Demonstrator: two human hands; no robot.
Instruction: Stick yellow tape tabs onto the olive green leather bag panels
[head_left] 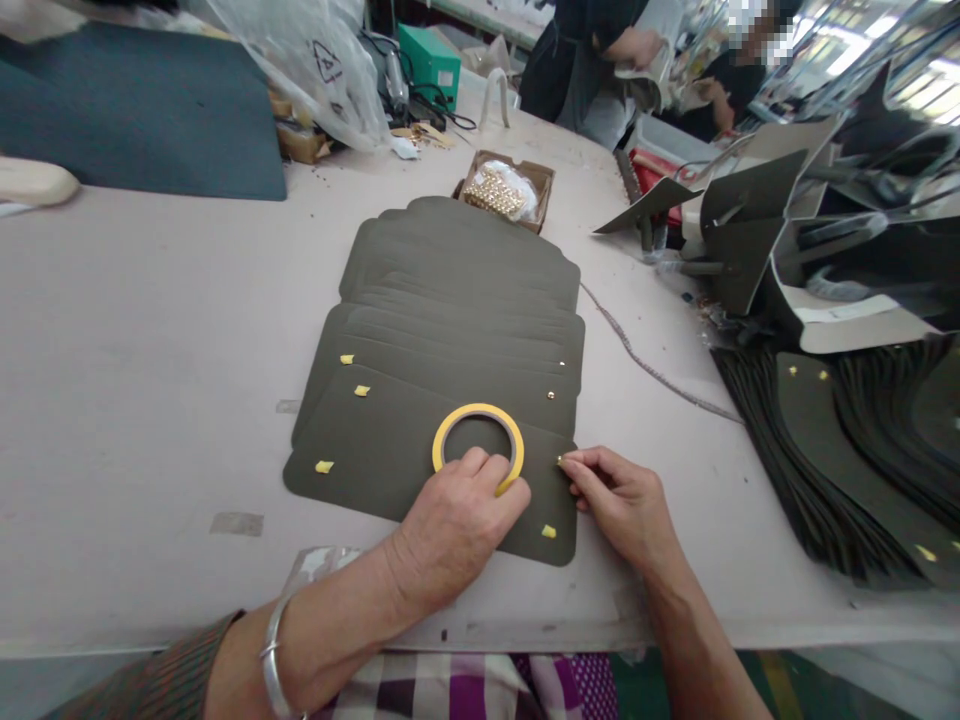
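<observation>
My left hand (466, 515) is closed on the lower edge of a roll of yellow tape (478, 411), held over the front dark panel (405, 440). At that panel's right edge, the thumb and forefinger of my right hand (622, 500) pinch a small gold-coloured stud (559, 461); whether it is fixed in the panel I cannot tell. Similar panels lie overlapped behind the front one. Small yellow tape pieces (324, 467) stick to several spots on them. A gold stud (551, 395) shows on the panel behind, near its right side.
Behind the panels stands a cardboard box (546, 190) holding a bag of gold-coloured studs (499, 190). A fanned stack of dark strips (832, 470) lies on the right, below larger dark pieces (750, 230). A blue-grey sheet (135, 115) is at back left. Other people (577, 70) work beyond the table.
</observation>
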